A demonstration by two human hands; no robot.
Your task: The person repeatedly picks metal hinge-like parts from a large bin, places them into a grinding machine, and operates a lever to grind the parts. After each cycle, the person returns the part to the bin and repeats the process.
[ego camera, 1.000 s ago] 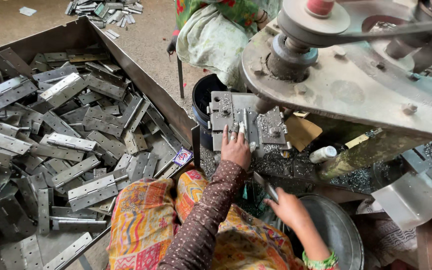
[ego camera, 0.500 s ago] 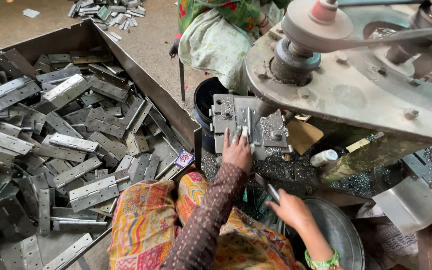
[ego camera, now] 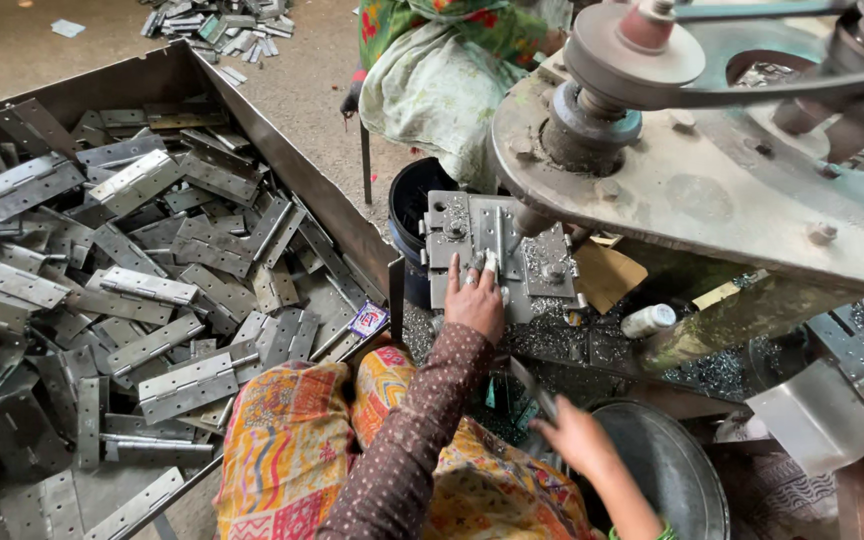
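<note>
My left hand [ego camera: 474,298] reaches forward onto the grey die plate [ego camera: 542,262] of a press, its fingertips on a small bright hinge leaf [ego camera: 489,262] lying on the plate. My right hand [ego camera: 577,437] is low at the front, blurred, gripping a narrow metal strip [ego camera: 532,385] just left of a round metal bowl [ego camera: 677,470]. My patterned sleeve and bright lap cloth [ego camera: 292,450] fill the bottom centre.
A large metal bin [ego camera: 282,160] of several grey hinges [ego camera: 187,385] lies at my left. The press's flywheel and belt [ego camera: 632,45] overhang the die. A black bucket [ego camera: 410,205], a small white bottle [ego camera: 647,320], metal swarf and another person's green garment [ego camera: 437,85] lie around.
My right hand has dropped down and to the right toward the bowl with the strip. My left hand stays on the die plate, shifted only slightly.
</note>
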